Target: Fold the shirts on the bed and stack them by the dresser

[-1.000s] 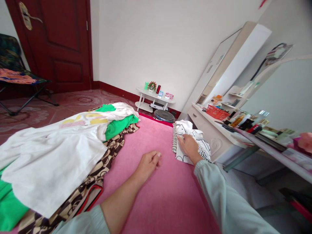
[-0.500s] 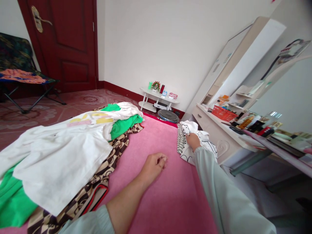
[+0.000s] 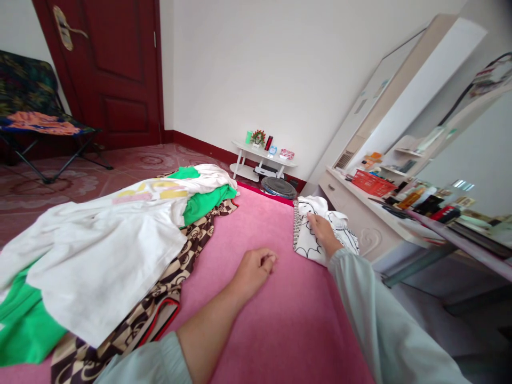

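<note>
White black-printed garment (image 3: pixel 306 237) lies directly under right hand (image 3: pixel 323 232) (left hand (image 3: pixel 256 270): well apart, half-curled, empty). Right looks bent; can't tell if pinching.

Here's the left sleeve (image 3: pixel 150 360), pale grey-green, stopping well short of a bare left hand (image 3: pixel 256 269); and the right sleeve (image 3: pixel 384 320), same shade, softly creased, runs to the bare right hand (image 3: pixel 323 232)!

– Lower left?
– Clothes heap (image 3: pixel 120 256), on bed (image 3: pixel 288 325)
– Upper left?
– Chair (image 3: pixel 24 85), before door (image 3: pixel 120 64)
– Upper centre?
– Low table (image 3: pixel 262 151), plant (image 3: pixel 258 137) upon it
– Right of centre?
– Clothes stack (image 3: pixel 308 242), on bed, under right hand (image 3: pixel 323 232)
– Between heap and these?
– Left hand (image 3: pixel 256 269)
– Right edge?
– Dressing table (image 3: pixel 352 213), basket (image 3: pixel 372 184) on top
</note>
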`<control>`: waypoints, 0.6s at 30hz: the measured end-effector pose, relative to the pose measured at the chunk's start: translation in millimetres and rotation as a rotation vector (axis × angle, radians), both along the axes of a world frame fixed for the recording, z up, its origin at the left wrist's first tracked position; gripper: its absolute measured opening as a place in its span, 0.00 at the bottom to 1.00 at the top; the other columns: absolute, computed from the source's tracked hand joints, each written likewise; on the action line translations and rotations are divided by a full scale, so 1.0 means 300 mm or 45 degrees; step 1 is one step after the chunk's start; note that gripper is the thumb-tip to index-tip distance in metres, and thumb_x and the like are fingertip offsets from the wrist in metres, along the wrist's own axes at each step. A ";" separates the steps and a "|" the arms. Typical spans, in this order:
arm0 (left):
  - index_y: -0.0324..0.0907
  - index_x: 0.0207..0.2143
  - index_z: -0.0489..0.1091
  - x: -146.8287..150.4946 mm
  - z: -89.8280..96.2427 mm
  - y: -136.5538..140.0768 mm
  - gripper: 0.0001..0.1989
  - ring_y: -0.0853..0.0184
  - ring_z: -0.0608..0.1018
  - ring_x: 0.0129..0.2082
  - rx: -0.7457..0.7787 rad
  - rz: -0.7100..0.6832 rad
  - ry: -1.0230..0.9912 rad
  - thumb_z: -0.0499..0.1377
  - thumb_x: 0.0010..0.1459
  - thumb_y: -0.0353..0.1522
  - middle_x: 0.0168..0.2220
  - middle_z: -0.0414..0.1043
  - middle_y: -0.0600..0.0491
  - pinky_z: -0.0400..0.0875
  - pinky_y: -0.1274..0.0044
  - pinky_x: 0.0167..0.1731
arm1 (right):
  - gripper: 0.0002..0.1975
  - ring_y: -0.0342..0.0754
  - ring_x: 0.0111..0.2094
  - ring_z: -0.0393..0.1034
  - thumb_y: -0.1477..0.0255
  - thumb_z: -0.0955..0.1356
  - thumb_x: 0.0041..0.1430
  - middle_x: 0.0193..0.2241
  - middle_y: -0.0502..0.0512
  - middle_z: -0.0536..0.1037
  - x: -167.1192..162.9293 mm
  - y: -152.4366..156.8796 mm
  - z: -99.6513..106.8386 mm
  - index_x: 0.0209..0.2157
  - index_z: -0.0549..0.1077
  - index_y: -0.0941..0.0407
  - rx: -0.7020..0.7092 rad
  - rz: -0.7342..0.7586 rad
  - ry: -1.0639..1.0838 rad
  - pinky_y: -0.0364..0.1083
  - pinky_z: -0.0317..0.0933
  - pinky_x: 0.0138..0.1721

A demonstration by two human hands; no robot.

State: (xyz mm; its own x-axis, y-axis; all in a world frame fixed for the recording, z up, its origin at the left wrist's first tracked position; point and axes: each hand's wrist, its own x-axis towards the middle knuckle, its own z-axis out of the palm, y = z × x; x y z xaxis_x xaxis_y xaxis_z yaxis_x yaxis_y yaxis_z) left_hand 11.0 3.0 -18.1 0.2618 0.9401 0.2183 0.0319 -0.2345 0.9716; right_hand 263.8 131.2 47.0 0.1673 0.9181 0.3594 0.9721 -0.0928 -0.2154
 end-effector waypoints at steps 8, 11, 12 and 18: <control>0.39 0.29 0.71 0.002 -0.005 0.000 0.11 0.71 0.70 0.24 0.017 0.017 0.008 0.51 0.57 0.33 0.23 0.69 0.56 0.62 0.80 0.27 | 0.34 0.65 0.63 0.45 0.49 0.51 0.61 0.65 0.62 0.51 0.084 -0.188 -0.088 0.63 0.54 0.50 0.016 -0.415 -0.058 0.68 0.39 0.57; 0.38 0.29 0.70 0.001 -0.004 -0.001 0.11 0.70 0.70 0.24 0.015 0.012 -0.005 0.51 0.56 0.34 0.23 0.69 0.56 0.62 0.80 0.27 | 0.38 0.68 0.63 0.45 0.45 0.53 0.57 0.65 0.63 0.49 0.093 -0.212 -0.128 0.65 0.48 0.47 -0.352 -0.416 0.013 0.71 0.40 0.55; 0.38 0.29 0.70 0.001 -0.005 0.000 0.11 0.70 0.70 0.24 0.012 0.010 -0.017 0.51 0.56 0.34 0.22 0.69 0.56 0.63 0.80 0.27 | 0.39 0.69 0.63 0.43 0.45 0.53 0.57 0.66 0.64 0.47 0.078 -0.222 -0.131 0.65 0.47 0.49 -0.394 -0.427 0.010 0.71 0.39 0.55; 0.38 0.30 0.71 0.001 -0.013 0.003 0.11 0.71 0.71 0.23 0.067 -0.019 -0.061 0.51 0.56 0.34 0.22 0.68 0.56 0.65 0.80 0.27 | 0.33 0.65 0.66 0.28 0.52 0.51 0.63 0.67 0.60 0.37 -0.143 -0.409 -0.170 0.66 0.47 0.52 -0.309 -0.340 -0.187 0.69 0.35 0.58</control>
